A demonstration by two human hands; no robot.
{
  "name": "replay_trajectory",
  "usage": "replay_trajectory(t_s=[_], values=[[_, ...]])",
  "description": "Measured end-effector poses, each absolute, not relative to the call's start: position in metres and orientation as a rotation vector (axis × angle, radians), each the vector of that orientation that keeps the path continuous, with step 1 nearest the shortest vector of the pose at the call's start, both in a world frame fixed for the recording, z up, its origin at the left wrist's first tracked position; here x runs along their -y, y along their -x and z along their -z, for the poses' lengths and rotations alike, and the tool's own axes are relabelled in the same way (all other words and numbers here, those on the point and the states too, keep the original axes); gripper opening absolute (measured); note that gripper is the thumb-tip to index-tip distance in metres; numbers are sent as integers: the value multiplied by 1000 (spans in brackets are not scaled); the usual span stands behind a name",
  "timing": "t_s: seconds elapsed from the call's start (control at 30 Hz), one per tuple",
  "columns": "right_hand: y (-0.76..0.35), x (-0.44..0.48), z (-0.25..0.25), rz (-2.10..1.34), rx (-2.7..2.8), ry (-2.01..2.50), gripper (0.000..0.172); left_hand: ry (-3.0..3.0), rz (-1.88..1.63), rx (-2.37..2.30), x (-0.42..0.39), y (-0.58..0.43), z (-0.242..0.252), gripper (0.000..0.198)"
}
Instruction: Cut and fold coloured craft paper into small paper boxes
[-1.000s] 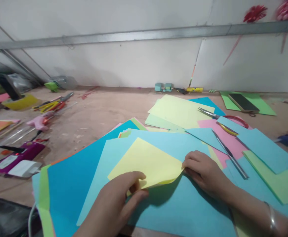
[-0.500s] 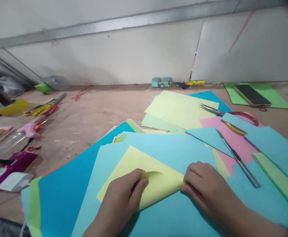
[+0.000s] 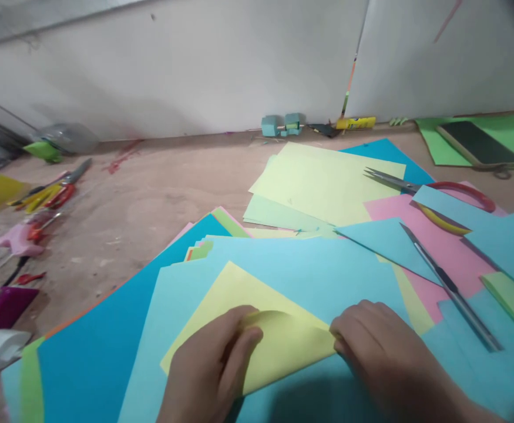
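A folded yellow paper (image 3: 285, 343) lies on the light-blue sheet (image 3: 309, 270), short of its far edge, left hand (image 3: 212, 361) pinching the paper's turned-over edge, right hand (image 3: 373, 343) gripping its right corner, scissors (image 3: 409, 186) beyond the sheet.

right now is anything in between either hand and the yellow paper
Nothing visible is: the left hand holds the yellow paper by its folded-over flap, the right hand its right corner. The craft knife lies beyond the right hand, outside both grips.
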State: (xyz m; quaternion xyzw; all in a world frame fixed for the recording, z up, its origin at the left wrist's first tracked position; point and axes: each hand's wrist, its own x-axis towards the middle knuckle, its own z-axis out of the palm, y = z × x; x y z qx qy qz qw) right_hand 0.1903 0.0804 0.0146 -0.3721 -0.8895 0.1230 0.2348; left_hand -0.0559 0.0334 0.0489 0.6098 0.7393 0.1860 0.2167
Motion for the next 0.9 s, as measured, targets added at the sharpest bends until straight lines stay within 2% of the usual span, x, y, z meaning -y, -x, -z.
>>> replay_trajectory(t_s=[0.17,0.27,0.4,0.53,0.67,0.9], values=[[-190,-80,-15,-414,2485,1059,21,-1397,-580,-2056,-36,54,-67,44],[-188,-79,-17,-381,2439,1067,21,-1347,-611,-2059,-36,55,-66,40],[-185,-78,-21,-330,2417,1069,21,-1508,-549,-2112,-36,58,-55,19],[-185,-79,-25,-319,2426,1052,22,-1917,-563,-1988,-37,64,-52,18],[-185,-80,-24,-294,2410,1048,22,-2039,-697,-1852,-38,69,-57,9],[-183,-77,-12,-252,2404,1032,18,-2212,-591,-1773,-33,80,-52,26]])
